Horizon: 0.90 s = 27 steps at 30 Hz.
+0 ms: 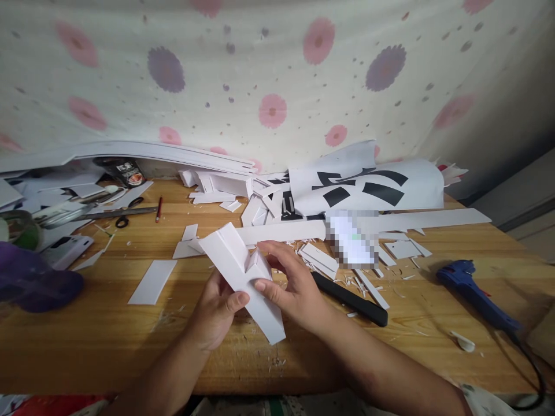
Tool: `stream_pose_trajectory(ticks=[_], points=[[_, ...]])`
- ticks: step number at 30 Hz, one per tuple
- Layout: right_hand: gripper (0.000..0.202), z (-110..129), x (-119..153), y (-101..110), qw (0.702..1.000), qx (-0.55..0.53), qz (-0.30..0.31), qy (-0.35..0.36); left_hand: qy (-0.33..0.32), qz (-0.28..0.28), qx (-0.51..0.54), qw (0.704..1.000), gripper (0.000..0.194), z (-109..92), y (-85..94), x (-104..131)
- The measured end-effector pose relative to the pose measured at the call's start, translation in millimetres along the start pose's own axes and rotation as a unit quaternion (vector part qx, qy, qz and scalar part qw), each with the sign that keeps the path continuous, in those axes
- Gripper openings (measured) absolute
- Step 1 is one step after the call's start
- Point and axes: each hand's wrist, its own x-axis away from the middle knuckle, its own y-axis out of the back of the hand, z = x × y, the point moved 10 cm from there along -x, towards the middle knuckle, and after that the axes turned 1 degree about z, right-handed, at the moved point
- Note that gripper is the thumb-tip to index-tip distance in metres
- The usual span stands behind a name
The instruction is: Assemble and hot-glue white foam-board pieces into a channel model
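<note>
A white folded board piece (260, 309) is held tilted above the front middle of the wooden table. My left hand (219, 309) grips its lower left side, thumb lying on the near face and the other fingers hidden behind. On the right, my right hand (292, 283) has its thumb on the same face and its fingers curled around a small raised part (256, 261). Under my right forearm lies a black-handled tool (353, 299). A flat white rectangle (152, 282) rests on the table to the left of my hands.
A blue glue gun (474, 294) with a cord lies at the right. Scissors (124, 214), a red pencil (159, 209), a dark jar (125, 172) and a purple object (37, 280) are at the left. White offcuts and a patterned sheet (364, 185) lie behind.
</note>
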Motion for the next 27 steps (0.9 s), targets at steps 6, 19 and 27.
stream_pose_trajectory(ticks=[6, 19, 27], points=[[0.023, 4.8, 1.9, 12.1, 0.994, 0.082, -0.070, 0.009, -0.024, -0.033, -0.011, 0.999, 0.058, -1.9, 8.8, -2.3], [0.006, 21.4, 6.1, 15.1, 0.985, 0.060, -0.120, 0.108, -0.091, -0.064, -0.028, 0.993, 0.068, -8.7, 18.9, -2.1], [0.011, 22.1, 7.3, 13.4, 0.983, 0.078, -0.137, 0.097, -0.107, -0.088, -0.036, 0.990, 0.076, -10.8, 22.6, -0.4]])
